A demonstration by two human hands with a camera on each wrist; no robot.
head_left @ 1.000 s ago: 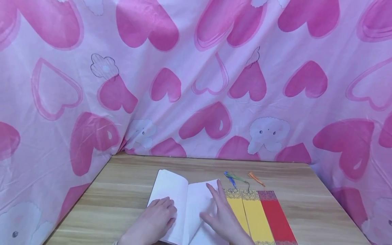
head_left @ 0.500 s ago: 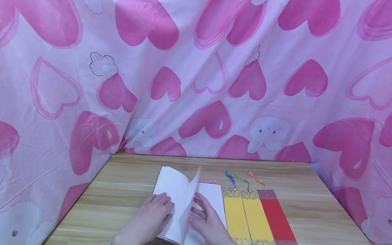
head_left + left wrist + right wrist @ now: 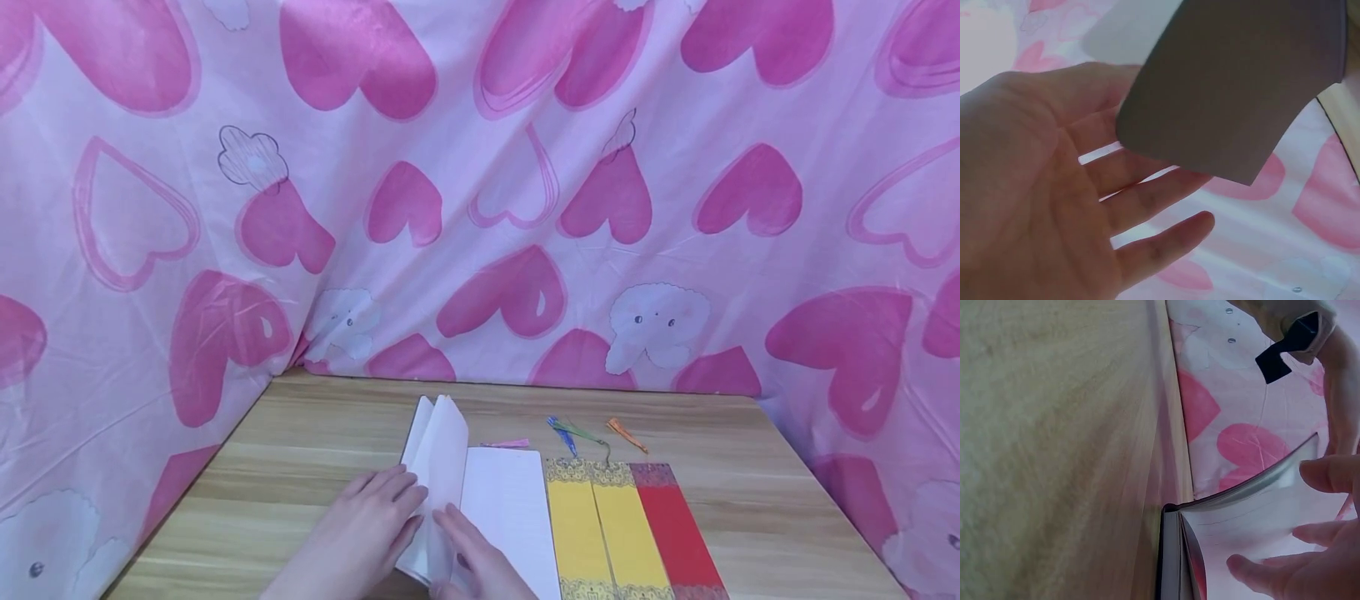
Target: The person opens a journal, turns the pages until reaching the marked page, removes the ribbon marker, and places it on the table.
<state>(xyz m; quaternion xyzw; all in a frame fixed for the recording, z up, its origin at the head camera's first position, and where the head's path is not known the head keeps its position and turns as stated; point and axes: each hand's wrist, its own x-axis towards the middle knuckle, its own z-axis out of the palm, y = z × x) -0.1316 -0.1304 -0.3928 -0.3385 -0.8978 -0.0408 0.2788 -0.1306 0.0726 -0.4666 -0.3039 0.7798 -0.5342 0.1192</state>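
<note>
Pink cloth printed with hearts (image 3: 525, 167) hangs behind and to the left of the scene, filling most of the head view. Below it, a wooden table (image 3: 315, 467) with pale grain runs from the far edge toward the viewer. An open notebook (image 3: 498, 508) lies on the table near the centre, its right-hand page flat and lined, a sheaf of pages (image 3: 442, 454) standing up and curving over toward the left. Just right of the notebook, three long bookmarks lie side by side and touching: two yellow bookmarks (image 3: 600, 533) and a red bookmark (image 3: 678, 533), each with a patterned band at the far end. Their tassels (image 3: 573, 433) in blue, green and orange trail toward the far edge; a pink tassel (image 3: 506, 443) shows just beyond the notebook's far edge. Left hand (image 3: 367, 533) lies at the near left of the notebook, fingers straight and slightly spread, relaxed, against the left side of the raised pages; the left wrist view shows the open palm (image 3: 1041, 206) with a dark page edge (image 3: 1235, 87) over the fingers. Right hand (image 3: 472, 558) at the near edge, fingers lightly curled on the lifted pages at their lower edge; the right wrist view shows fingertips (image 3: 1322, 475) touching the bent sheet (image 3: 1254, 512) above the spine (image 3: 1169, 556).
</note>
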